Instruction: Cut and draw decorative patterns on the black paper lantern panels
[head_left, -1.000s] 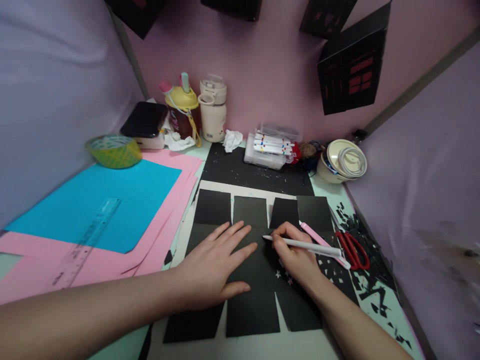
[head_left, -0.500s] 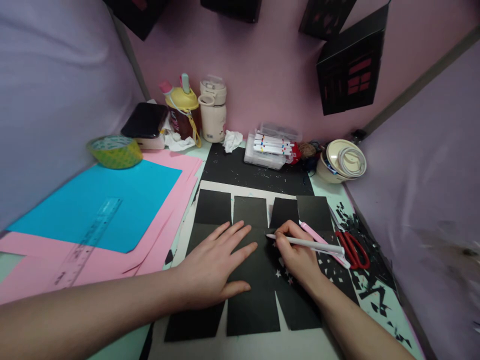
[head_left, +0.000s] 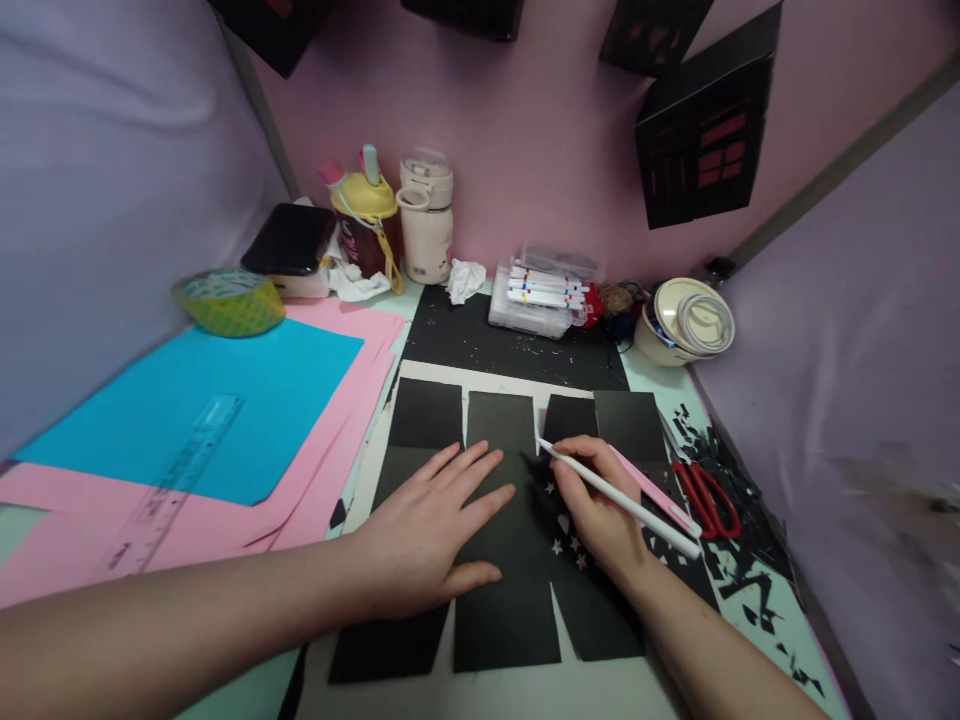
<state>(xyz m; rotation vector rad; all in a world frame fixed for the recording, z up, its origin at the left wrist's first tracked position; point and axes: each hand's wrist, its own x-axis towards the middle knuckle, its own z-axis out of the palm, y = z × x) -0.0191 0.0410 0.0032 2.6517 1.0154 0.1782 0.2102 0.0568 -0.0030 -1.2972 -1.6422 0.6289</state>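
Note:
Black cardstock [head_left: 501, 625] cut with slits and folded into flaps lies flat on a pale board [head_left: 367, 690]. My left hand [head_left: 431, 530] rests palm down on it, fingers spread. A white pen [head_left: 622, 497] is pinched in my right hand [head_left: 600, 510], its tip close to a slit between two upper flaps. Whether the tip touches the card I cannot tell. Small star and heart cut-outs [head_left: 576, 545] show beside my right hand. Just behind that hand lies a slim pink pen-like tool [head_left: 660, 495], partly hidden by it.
Red-handled scissors [head_left: 705, 500] and black paper scraps [head_left: 757, 600] lie at the right. Leftward are blue paper [head_left: 300, 370], pink sheets, a clear ruler [head_left: 180, 470] and a tape roll [head_left: 232, 305]. Bottles, a marker case [head_left: 525, 315] and a tub [head_left: 664, 335] line the back. Black paper boxes [head_left: 705, 130] hang above.
The white pen's tip has moved up and slightly away, toward the slit, and its back end has swung down toward me. My left hand stays in place.

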